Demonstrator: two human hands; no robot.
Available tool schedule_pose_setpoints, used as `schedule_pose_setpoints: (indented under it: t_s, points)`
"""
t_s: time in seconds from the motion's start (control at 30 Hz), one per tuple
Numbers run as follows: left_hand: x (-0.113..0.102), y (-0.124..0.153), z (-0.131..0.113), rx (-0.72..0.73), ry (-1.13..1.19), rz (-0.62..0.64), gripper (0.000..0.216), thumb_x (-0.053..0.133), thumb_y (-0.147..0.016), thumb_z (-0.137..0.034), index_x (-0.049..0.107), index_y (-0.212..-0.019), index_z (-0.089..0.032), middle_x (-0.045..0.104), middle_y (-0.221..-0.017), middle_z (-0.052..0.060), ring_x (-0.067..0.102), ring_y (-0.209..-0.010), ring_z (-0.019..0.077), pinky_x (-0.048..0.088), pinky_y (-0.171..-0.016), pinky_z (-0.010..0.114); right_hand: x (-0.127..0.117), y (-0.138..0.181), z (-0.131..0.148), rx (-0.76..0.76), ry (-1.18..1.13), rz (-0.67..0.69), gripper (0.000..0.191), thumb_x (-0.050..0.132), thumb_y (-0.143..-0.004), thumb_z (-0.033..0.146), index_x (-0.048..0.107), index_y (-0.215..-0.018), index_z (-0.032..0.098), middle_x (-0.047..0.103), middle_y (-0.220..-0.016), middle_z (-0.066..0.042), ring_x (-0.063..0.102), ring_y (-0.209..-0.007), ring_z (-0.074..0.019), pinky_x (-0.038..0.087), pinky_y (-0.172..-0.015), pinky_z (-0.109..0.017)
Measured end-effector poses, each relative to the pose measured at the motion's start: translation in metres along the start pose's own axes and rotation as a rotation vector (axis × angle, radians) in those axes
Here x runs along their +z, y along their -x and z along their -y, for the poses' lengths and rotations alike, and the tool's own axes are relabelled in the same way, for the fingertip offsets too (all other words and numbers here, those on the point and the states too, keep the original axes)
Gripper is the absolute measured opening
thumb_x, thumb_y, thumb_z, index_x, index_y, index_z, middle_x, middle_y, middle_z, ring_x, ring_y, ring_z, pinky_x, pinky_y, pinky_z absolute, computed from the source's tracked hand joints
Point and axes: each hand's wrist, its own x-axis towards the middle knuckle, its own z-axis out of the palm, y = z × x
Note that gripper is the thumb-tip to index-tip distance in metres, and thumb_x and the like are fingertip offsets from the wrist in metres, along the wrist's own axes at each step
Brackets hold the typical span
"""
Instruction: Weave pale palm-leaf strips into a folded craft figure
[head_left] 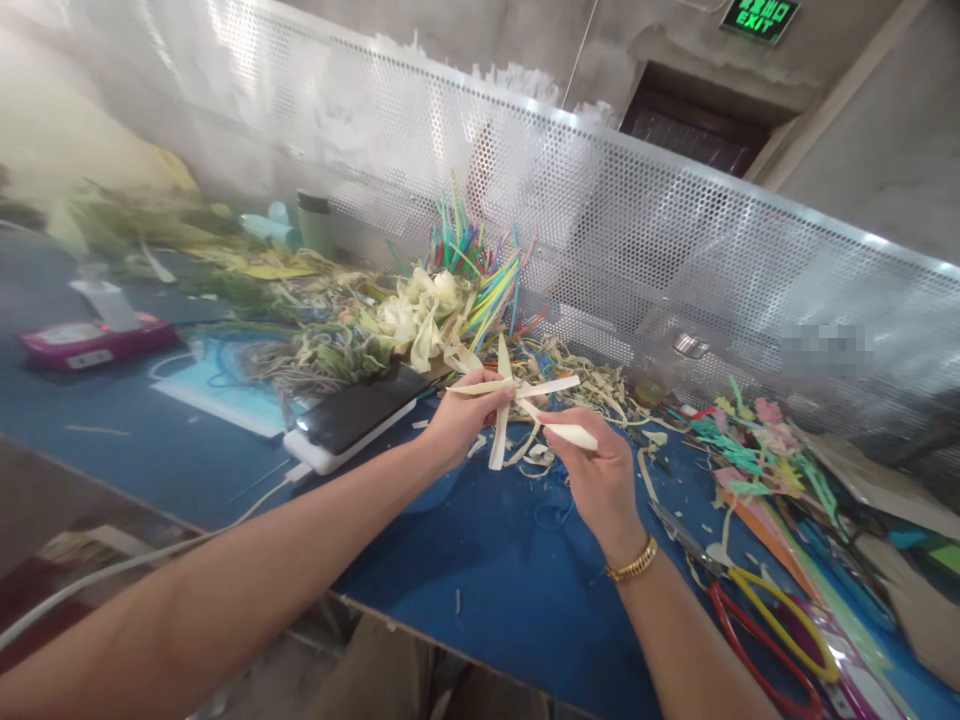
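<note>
Pale flat strips (500,430), like dried husk or leaf, cross one another in a star shape above the blue table. My left hand (469,412) pinches them close to where they cross. On the right, my right hand (596,470) is closed on one pale strip (574,436) that runs out from the crossing; its wide end shows past my fingers. A gold bracelet (634,562) circles my right wrist. Behind both hands lies a heap of dry strip scraps (592,385).
Scissors (757,600) with red and yellow handles lie at the right, near coloured pieces (765,430). A phone on a white power bank (360,415) with a cable sits at left. A perforated metal screen (600,210) backs the blue table (487,580). Pipe cleaners (495,290) stand behind.
</note>
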Motion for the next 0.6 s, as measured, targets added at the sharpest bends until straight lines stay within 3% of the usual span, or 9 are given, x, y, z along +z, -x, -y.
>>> schedule_pose_setpoints:
  t_s: [0.17,0.3,0.47,0.6]
  points:
    - [0.003,0.004,-0.002,-0.032,-0.007,0.035,0.023,0.074,-0.066,-0.028,0.058,-0.077,-0.016,0.056,-0.064,-0.003,0.049,-0.054,0.0073,0.035,-0.050,0.020,0.000,0.002,0.011,-0.108,-0.005,-0.054,0.013,0.059,-0.084,0.027,0.072,-0.088,0.029,0.063,-0.097,-0.003,0.057,-0.087,-0.0190,0.045,-0.078,-0.034]
    - [0.004,0.006,-0.002,-0.054,-0.025,0.067,0.025,0.074,-0.066,-0.030,0.060,-0.080,-0.016,0.057,-0.064,-0.002,0.048,-0.053,0.0079,0.032,-0.048,0.020,0.004,0.005,0.006,0.044,-0.048,-0.049,0.013,0.055,-0.087,0.032,0.065,-0.085,0.024,0.063,-0.076,-0.001,0.053,-0.064,-0.0134,0.044,-0.063,-0.028]
    - [0.007,0.009,0.000,-0.070,-0.050,0.119,0.027,0.074,-0.067,-0.032,0.059,-0.084,-0.016,0.054,-0.061,-0.004,0.043,-0.051,0.0067,0.030,-0.048,0.020,0.011,0.004,-0.014,0.240,0.079,-0.009,0.022,0.057,-0.084,0.040,0.061,-0.074,0.020,0.049,-0.054,0.004,0.043,-0.048,-0.0101,0.036,-0.047,-0.023]
    - [0.009,0.011,0.001,-0.034,-0.141,0.167,0.024,0.071,-0.070,-0.033,0.061,-0.083,-0.014,0.057,-0.068,-0.001,0.046,-0.058,0.0082,0.033,-0.053,0.021,0.013,0.005,-0.017,0.175,0.251,-0.006,0.025,0.054,-0.086,0.039,0.061,-0.072,0.019,0.050,-0.053,0.003,0.042,-0.047,-0.0101,0.034,-0.047,-0.023]
